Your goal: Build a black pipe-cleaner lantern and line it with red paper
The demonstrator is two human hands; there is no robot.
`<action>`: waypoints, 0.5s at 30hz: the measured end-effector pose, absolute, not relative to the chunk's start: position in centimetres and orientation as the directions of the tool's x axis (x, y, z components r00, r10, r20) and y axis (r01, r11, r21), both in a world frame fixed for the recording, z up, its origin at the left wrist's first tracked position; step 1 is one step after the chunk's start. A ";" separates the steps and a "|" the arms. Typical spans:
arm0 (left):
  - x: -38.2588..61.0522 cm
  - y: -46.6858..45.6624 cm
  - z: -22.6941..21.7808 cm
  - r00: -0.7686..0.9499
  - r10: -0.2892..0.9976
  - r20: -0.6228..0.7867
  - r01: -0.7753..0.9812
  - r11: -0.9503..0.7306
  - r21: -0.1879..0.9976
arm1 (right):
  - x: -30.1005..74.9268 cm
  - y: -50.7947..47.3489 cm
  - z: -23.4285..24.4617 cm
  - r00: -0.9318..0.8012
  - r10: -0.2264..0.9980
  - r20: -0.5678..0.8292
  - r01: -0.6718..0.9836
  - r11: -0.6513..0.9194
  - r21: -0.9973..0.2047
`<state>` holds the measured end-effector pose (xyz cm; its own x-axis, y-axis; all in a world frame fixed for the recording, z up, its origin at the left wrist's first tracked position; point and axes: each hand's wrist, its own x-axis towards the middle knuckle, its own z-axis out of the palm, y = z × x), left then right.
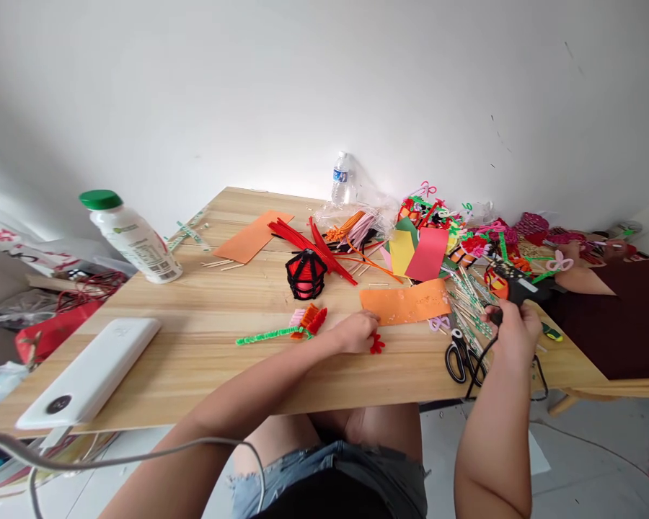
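My left hand (355,333) rests on the wooden table (205,375) with its fingers curled on a small red pipe-cleaner piece (377,344), just below an orange paper strip (405,302). My right hand (511,326) is closed round the handle of a black glue gun (513,285) at the table's right side, its cord trailing down past black scissors (461,357). A green pipe-cleaner stem with pink and orange tufts (286,328) lies left of my left hand. A black and red pipe-cleaner lantern (306,274) stands behind it.
A white bottle with a green cap (133,238) and a white power bank (89,371) lie at the left. A water bottle (340,177), coloured paper sheets (416,252), red pipe cleaners (308,245) and a heap of pipe-cleaner crafts (497,238) fill the back right.
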<state>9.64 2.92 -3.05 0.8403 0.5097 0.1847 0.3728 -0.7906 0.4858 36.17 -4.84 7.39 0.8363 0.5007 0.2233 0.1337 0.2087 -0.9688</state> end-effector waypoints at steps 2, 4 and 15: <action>9.4 2.7 -2.8 0.833 0.526 0.170 0.370 -0.759 0.536 | 35.3 -5.1 8.5 0.758 0.575 0.306 0.111 0.349 -0.930; 8.9 2.2 -2.2 0.821 0.541 0.181 0.353 -0.731 0.585 | 33.5 -5.2 9.2 0.663 0.654 0.363 0.064 0.434 -0.899; -3.0 2.4 0.9 0.446 0.752 0.485 0.182 -0.606 0.774 | 19.5 -0.6 6.8 -0.071 0.961 0.266 -0.112 0.257 -0.960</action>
